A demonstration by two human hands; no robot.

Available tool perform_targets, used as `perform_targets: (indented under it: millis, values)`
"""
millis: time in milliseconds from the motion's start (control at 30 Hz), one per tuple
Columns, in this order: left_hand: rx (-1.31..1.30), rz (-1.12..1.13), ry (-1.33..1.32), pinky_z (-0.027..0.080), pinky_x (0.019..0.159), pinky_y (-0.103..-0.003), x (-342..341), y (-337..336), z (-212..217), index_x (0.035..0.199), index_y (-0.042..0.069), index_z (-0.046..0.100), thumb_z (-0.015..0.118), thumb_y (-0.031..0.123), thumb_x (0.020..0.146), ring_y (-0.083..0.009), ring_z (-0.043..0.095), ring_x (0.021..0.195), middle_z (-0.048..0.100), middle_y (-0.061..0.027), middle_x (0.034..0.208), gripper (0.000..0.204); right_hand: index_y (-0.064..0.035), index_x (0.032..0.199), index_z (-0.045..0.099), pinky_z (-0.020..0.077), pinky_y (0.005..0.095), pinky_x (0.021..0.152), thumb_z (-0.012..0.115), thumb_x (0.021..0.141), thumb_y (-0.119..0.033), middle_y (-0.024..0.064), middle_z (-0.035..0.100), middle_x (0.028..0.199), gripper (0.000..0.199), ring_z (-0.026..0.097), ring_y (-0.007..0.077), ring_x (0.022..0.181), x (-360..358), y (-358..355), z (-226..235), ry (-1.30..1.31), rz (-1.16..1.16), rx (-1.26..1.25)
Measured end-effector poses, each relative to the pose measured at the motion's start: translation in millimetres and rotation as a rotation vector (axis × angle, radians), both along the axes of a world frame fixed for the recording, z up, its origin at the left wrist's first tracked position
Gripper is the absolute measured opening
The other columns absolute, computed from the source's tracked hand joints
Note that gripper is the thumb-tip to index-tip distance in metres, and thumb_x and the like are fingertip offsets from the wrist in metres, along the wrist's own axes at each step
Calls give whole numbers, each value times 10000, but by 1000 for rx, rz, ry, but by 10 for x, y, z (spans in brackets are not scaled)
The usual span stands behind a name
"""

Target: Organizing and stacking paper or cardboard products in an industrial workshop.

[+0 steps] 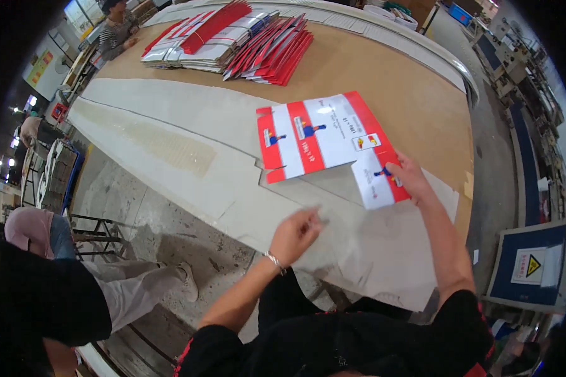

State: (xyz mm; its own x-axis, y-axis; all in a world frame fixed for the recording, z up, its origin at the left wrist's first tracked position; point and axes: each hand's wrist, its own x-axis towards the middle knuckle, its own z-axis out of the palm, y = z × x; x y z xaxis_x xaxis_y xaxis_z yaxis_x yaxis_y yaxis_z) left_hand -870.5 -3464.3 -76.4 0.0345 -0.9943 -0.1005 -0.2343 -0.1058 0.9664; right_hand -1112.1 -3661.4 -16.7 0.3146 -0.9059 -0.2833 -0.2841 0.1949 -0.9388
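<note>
The flat carton, over the table at twelve o'clock from the person, ran red, white, red, white, red from left to right, with small blue figures, a slotted left end and a white-and-red flap at four o'clock. At its seven o'clock, the left hand had bent, blurred fingers; whether they held anything could not be told. The right hand gripped the flap. A grey sheet stretched bare toward ten o'clock; brown tabletop lay bare at two. Two heaps, one layered, one fanned, sat toward eleven.
</note>
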Motion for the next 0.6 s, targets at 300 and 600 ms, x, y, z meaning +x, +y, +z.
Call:
perform_targets:
  millis: [300,600]
  values:
    - [-109,-42,-77,510,609,-319,81,94,109,1222,96,544,678,117,793,-222,631,685,612,-86,901,450,-58,1257,519,547,342,725,583,845,-30,109,650,1017,417,641,180,870,1577,-2720,-882,-70,-67,-152]
    - [-105,-94,-162,509,647,-341,92,-66,131,1215,69,535,694,164,776,-241,626,768,597,-91,966,476,-79,1395,347,497,311,712,620,881,-295,81,614,921,621,585,183,800,2623,-2694,-635,111,-85,-87]
